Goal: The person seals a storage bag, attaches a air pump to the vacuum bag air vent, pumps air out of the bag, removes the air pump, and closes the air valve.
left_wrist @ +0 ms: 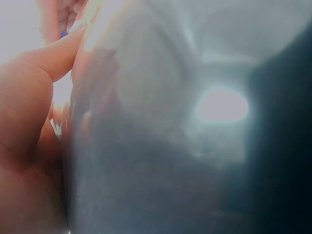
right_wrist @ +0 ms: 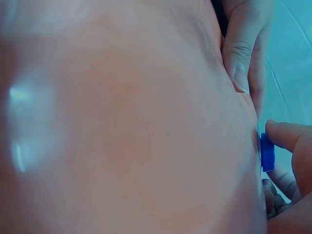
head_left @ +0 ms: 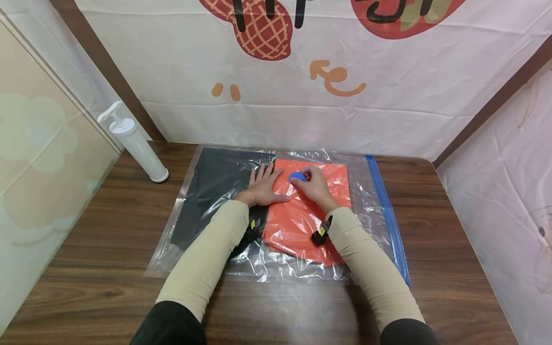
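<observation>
A clear plastic storage bag (head_left: 365,191) lies flat on the table, with a folded black item (head_left: 228,167) in its left part and a folded orange item (head_left: 286,223) to the right. On top of the orange part is a round blue valve cap (head_left: 296,177), which my right hand (head_left: 316,187) pinches between thumb and fingers. In the right wrist view the cap (right_wrist: 267,152) stands up from the bag's surface under the thumb. My left hand (head_left: 262,190) rests on the bag with fingers spread, just left of the cap, across the border of black and orange.
A white hand pump (head_left: 140,149) with a T-handle stands on the wooden table (head_left: 108,239) at the back left. The bag's blue zip edge (head_left: 388,215) runs down its right side. Printed cloth walls (head_left: 302,124) enclose the table at the back and sides.
</observation>
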Demonstrator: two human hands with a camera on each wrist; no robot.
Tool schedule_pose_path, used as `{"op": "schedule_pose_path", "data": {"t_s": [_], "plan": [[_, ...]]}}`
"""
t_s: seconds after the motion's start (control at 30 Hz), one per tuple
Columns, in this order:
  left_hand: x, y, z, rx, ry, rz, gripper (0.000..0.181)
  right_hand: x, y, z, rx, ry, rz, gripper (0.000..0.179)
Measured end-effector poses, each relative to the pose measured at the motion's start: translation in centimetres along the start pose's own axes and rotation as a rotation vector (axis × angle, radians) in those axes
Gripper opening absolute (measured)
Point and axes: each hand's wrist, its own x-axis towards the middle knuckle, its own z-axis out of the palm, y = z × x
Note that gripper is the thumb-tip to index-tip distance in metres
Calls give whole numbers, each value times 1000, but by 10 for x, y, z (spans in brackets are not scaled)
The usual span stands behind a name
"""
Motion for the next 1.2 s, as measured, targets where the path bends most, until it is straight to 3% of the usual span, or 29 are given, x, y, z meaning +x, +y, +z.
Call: {"op": "schedule_pose_path", "data": {"t_s": [0.2, 0.53, 0.87, 1.2], "plan": [[-2, 0, -2, 2, -5, 0, 100, 0, 0, 0, 29, -16, 7, 34], [-8, 3, -3, 8, 3, 13, 98, 0, 0, 0, 99, -13, 41, 49], [-10, 5, -4, 18, 8, 20, 97, 0, 2, 1, 68, -1, 23, 32], [-7, 4, -3, 23, 6, 9, 98, -2, 0, 0, 95, -5, 43, 52]]}}
